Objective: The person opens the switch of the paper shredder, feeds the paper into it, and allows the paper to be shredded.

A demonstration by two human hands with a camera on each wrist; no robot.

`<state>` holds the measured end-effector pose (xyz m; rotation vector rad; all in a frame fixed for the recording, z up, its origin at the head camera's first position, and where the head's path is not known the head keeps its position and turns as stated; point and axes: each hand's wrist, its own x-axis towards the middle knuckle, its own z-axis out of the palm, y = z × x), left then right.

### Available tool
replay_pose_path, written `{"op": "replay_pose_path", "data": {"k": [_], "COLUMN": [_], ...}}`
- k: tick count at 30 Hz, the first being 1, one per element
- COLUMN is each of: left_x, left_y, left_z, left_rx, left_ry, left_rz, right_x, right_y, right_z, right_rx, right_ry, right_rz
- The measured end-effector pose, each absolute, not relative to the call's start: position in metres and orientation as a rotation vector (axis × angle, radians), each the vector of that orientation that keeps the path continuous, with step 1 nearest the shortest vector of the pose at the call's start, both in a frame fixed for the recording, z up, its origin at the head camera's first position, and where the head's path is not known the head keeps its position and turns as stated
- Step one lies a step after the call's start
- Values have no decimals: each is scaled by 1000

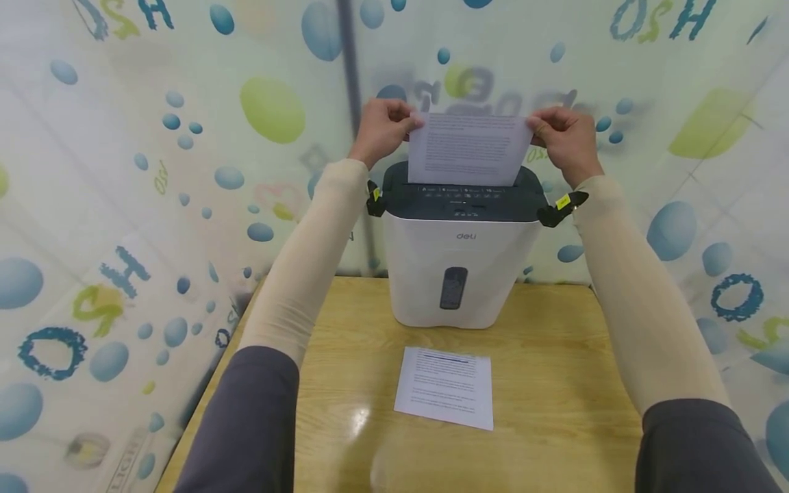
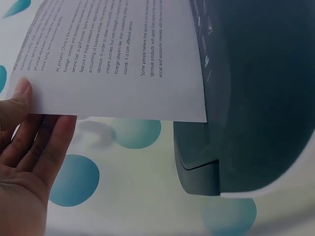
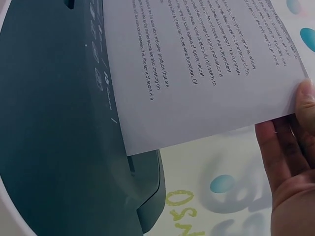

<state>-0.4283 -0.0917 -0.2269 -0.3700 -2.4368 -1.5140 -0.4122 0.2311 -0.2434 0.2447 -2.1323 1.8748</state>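
Observation:
A printed sheet of paper (image 1: 468,147) stands upright at the top of a white paper shredder (image 1: 419,267) with a dark lid (image 1: 407,202). My left hand (image 1: 383,130) pinches the sheet's upper left corner between thumb and fingers. At the upper right corner, my right hand (image 1: 567,140) pinches it the same way. The lower edge of the paper (image 2: 123,93) meets the dark lid in the left wrist view; whether it is inside the slot is hard to tell. In the right wrist view the thumb lies on the printed face of the paper (image 3: 197,108), fingers behind.
A second printed sheet (image 1: 444,387) lies flat on the wooden table (image 1: 542,383) in front of the shredder. Patterned curtain-like sheeting (image 1: 271,109) surrounds the table behind and on both sides, close behind the shredder.

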Motion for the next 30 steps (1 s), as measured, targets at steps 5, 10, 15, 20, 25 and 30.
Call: {"op": "replay_pose_path", "data": {"k": [5, 10, 15, 20, 25, 30], "left_x": [-428, -428, -428, -428, -428, -429], "left_y": [-90, -89, -89, -91, -92, -92], "left_z": [-231, -235, -238, -241, -245, -248], "left_rx": [-357, -349, -347, -353, -337, -351], "left_ry": [-2468, -2503, -2535, -2561, -2617, -2655], "left_rz": [-1516, -1491, -1455, -1421, -1381, -1334], "right_x": [-412, -413, -412, -411, -411, -412], "right_y": [233, 234, 236, 236, 236, 237], "right_z": [-247, -251, -252, -252, -255, -259], "right_rx": [235, 234, 251, 219, 219, 264], "right_ry": [-2148, -2178, -2253, -2376, -2452, -2466], "right_rz": [1862, 1874, 1820, 1699, 1620, 1582]}}
